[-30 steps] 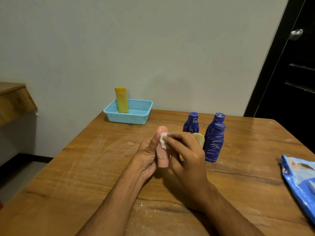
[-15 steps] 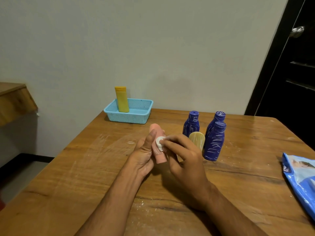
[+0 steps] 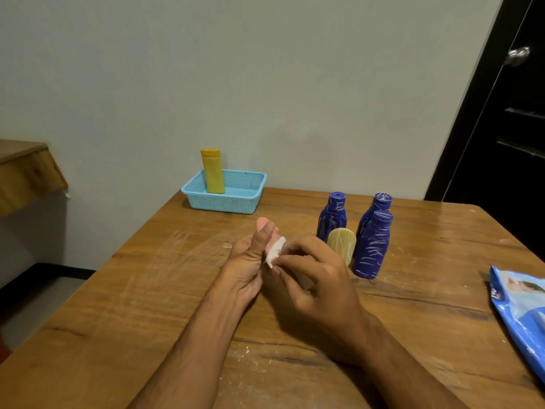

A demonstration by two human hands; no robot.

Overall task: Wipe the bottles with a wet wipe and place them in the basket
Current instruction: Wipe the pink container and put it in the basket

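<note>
My left hand (image 3: 246, 271) is wrapped around the small pink plastic bottle (image 3: 267, 231), thumb laid up along its near face, so only the rounded top and a strip of the side show; its base is hidden behind my fingers. My right hand (image 3: 317, 283) pinches the folded white wet wipe (image 3: 273, 255) between thumb and fingertips and presses it against the bottle's right side. The bottle's long axis runs up and slightly away from me, cap end pointing toward the light blue perforated plastic basket (image 3: 224, 202). Taking that basket as landmark: it sits at the far edge of the wooden table (image 3: 118, 290), against the wall, with a yellow flat-sided bottle (image 3: 212, 171) standing upright in its left end. The pink bottle lies on my side of the basket, a little to its right and well apart from it. To the right of the basket stand three dark blue streaked bottles (image 3: 372, 246) and a short pale yellow bottle (image 3: 341, 245), unwiped by my judgement. The left hand holds the bottle and is the nearer one to the basket, so the placing reach should go forward and slightly left, into the free right end.
</note>
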